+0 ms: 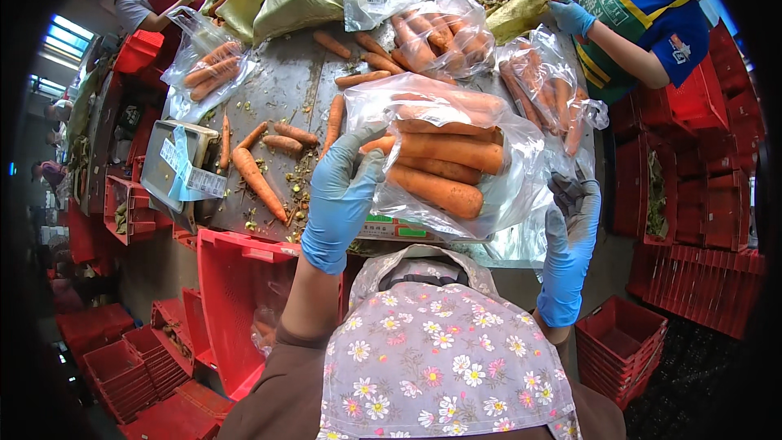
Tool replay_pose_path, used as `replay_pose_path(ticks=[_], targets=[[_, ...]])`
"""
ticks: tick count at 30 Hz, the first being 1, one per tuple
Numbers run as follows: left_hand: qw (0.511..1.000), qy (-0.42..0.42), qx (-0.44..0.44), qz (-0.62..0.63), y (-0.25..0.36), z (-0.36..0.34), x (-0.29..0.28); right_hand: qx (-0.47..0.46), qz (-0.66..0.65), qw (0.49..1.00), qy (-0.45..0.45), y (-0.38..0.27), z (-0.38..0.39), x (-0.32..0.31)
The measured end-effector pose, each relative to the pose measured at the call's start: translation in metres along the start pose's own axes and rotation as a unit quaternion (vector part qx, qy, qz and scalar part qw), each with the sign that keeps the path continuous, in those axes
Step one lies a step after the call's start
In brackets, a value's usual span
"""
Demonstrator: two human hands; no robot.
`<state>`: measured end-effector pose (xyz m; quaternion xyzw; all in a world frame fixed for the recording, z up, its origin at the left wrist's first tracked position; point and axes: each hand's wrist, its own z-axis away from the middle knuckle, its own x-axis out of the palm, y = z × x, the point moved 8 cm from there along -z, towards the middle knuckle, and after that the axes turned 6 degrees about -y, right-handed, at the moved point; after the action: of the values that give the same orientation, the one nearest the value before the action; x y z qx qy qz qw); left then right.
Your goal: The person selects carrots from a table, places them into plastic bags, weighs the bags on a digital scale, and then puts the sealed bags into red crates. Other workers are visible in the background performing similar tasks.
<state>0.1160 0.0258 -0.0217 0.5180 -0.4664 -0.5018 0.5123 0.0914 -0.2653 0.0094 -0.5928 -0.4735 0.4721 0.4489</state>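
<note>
A clear plastic bag (525, 163) full of thick orange carrots (444, 195) lies in front of me, above the near edge of the worktable. My left hand (346, 191), in a blue glove with dirty fingertips, grips the bag's left edge between thumb and fingers, beside the tip of one carrot. At the bag's right side is my right hand (574, 220), gloved the same way. Its thumb and fingers are apart, close to the loose film. Under the bag, the green display of a scale (399, 228) shows in part.
Loose carrots (259, 183) and scraps lie on the metal table (285, 81). Other bagged carrots (444, 37) stand beyond. A grey tray (175, 163) holds labels. Red crates (232, 293) stand at left and right. Two gloved co-workers (635, 24) handle carrots across the table.
</note>
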Motion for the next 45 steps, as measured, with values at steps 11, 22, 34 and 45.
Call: replay_pose_path(ticks=[11,22,34,45], targets=[[0.98,-0.08,0.109,-0.143,-0.007,-0.011,0.051,0.038,0.092,0.994,-0.035,0.003,-0.007,0.029],[0.879,-0.01,0.203,-0.431,-0.049,-0.109,0.057,0.082,-0.063,0.995,-0.001,0.015,-0.031,0.027],[0.879,0.101,0.284,-0.369,0.011,-0.053,-0.035,0.131,-0.092,0.987,0.025,0.04,-0.074,0.026],[0.794,0.404,0.002,-0.454,-0.168,-0.152,-0.19,0.192,-0.061,0.979,0.029,0.064,-0.104,0.031]])
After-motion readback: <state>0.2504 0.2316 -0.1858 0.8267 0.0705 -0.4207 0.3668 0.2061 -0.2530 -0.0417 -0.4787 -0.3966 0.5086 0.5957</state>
